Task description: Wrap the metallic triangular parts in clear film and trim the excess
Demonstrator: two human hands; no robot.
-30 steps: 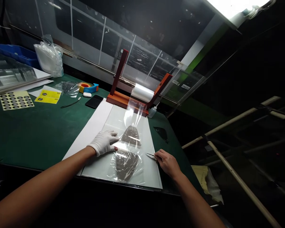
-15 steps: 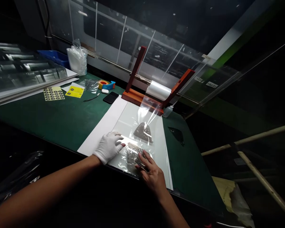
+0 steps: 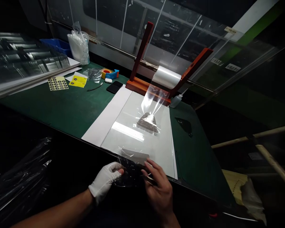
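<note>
My left hand (image 3: 106,180), in a white glove with bare fingertips, pinches the edge of a clear plastic film (image 3: 125,177) beyond the front table edge. The film covers a dark tinted sheet piece (image 3: 135,156), which lies partly over the glass plate's front edge. My bare right hand (image 3: 158,183) is at that piece's right side, fingers curled. A thin pale sliver shows between those fingers; its kind is unclear. Farther back on the glass plate (image 3: 116,134), another tinted piece (image 3: 148,122) lies beneath film drawn from a clear film roll (image 3: 167,77).
A red-brown wooden stand (image 3: 142,90) carries the roll. A squeeze bottle (image 3: 176,100) and a dark tinted piece (image 3: 184,126) are at right. Left lie a phone (image 3: 114,87), a tape dispenser (image 3: 110,73), yellow sticker sheets (image 3: 58,83) and a stack of sheets (image 3: 26,76).
Both hands have drawn the film-covered piece toward me, from the glass plate to its front edge. My left hand now pinches the film. The view has shifted a little.
</note>
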